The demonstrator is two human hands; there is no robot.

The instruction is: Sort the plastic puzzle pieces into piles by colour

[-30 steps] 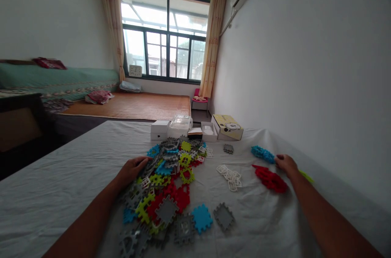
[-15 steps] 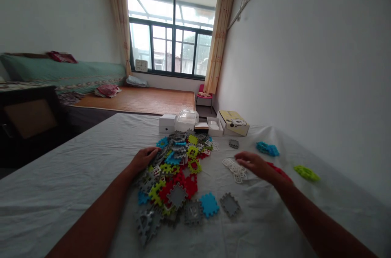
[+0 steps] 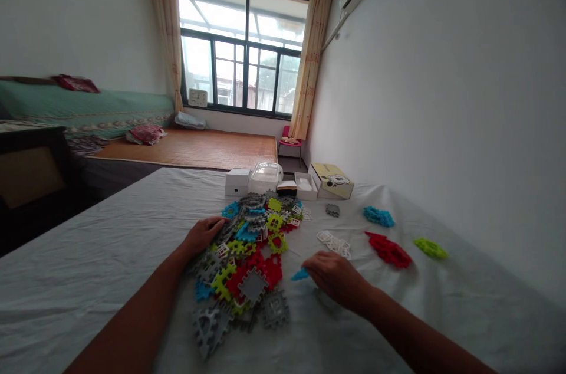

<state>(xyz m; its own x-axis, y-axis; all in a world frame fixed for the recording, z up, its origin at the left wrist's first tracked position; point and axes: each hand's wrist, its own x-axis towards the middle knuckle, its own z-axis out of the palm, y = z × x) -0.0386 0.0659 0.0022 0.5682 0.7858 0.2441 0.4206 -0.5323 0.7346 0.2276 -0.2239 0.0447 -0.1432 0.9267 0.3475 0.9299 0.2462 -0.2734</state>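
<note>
My right hand (image 3: 331,275) pinches a blue building tile (image 3: 300,274) by its edge, tilted above the sheet. A grey tile (image 3: 326,302) lies partly hidden beneath this hand. My left hand (image 3: 207,233) rests, fingers stretched out, against the left side of a heaped pile of notched plastic tiles (image 3: 270,268) in grey, red, lime green and blue. To the right are separate groups: white lattice pieces (image 3: 334,243), red tiles (image 3: 389,250), blue tiles (image 3: 379,216), lime green tiles (image 3: 430,248) and grey tiles (image 3: 332,210).
Behind the pile stand a white box (image 3: 237,183), a clear plastic container (image 3: 266,178), an open small box (image 3: 306,185) and a yellow cartoon box (image 3: 331,181). A pale wrinkled sheet (image 3: 145,215) covers the surface. Beyond it is a bed with a mat (image 3: 212,147).
My right hand has moved left and nearer, from beside the white lattice pieces, and has picked up the blue tile from the sheet. My left hand stays by the pile. The view has shifted slightly.
</note>
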